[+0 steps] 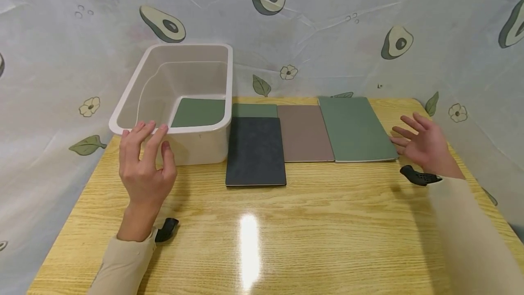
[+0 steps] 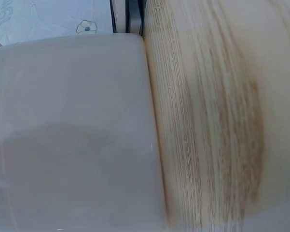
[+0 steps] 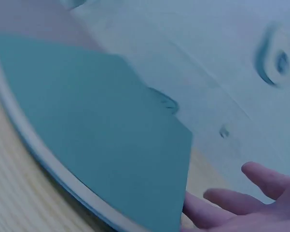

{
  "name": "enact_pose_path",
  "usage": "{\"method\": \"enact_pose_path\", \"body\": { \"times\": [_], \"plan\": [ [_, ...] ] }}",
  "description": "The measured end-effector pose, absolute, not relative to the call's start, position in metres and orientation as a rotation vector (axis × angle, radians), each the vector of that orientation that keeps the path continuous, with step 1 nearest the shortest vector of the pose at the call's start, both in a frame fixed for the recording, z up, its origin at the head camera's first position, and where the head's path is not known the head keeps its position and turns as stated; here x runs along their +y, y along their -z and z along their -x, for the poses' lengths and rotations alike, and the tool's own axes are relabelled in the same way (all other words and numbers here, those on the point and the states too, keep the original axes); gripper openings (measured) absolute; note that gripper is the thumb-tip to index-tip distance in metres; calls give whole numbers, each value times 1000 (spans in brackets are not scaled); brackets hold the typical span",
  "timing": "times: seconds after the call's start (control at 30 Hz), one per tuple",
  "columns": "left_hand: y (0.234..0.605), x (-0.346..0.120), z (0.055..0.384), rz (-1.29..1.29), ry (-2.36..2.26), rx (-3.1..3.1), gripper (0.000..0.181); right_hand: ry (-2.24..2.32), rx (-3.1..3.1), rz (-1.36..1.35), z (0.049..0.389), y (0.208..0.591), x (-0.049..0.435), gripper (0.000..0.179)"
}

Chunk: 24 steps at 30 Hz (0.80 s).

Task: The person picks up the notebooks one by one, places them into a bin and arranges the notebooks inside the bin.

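Note:
My left hand (image 1: 146, 167) is at the near rim of a beige plastic bin (image 1: 196, 144), its fingertips over the rim and its thumb apart from the fingers. The left wrist view shows the bin wall (image 2: 77, 96) but not the hand. A green notebook (image 1: 200, 112) lies inside the bin. My right hand (image 1: 423, 144), palm partly up and fingers spread, holds nothing. It is beside the right edge of a large green notebook (image 1: 358, 129); the right wrist view shows its fingers (image 3: 231, 200) close to that edge. Contact there is unclear.
Right of the bin lie a black notebook (image 1: 255, 151), a second green one (image 1: 254, 110) partly hidden behind it, and a brown one (image 1: 306, 133). All are on a wooden table (image 1: 311, 231). A printed avocado sheet (image 1: 319, 35) hangs behind the table.

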<state>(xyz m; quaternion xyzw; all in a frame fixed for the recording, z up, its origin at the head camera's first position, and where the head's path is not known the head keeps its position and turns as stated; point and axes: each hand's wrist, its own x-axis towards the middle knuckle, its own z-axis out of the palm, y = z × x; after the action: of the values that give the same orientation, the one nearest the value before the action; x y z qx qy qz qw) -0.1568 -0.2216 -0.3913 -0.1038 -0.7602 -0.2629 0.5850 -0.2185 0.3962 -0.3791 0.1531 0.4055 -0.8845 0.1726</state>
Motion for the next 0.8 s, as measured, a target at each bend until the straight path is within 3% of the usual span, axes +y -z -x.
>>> {"method": "enact_pose_path", "body": {
  "times": [0.13, 0.3, 0.8],
  "plan": [
    [391, -221, 157, 245, 616, -1773, 28, 2692, 439, -422, 210, 392, 421, 62],
    [391, -220, 158, 246, 622, -1765, 28, 2681, -30, -340, 200, 406, 439, 62],
    [392, -222, 157, 245, 612, -1780, 29, 2524, -1, -160, 196, 405, 441, 53]
  ]
}}
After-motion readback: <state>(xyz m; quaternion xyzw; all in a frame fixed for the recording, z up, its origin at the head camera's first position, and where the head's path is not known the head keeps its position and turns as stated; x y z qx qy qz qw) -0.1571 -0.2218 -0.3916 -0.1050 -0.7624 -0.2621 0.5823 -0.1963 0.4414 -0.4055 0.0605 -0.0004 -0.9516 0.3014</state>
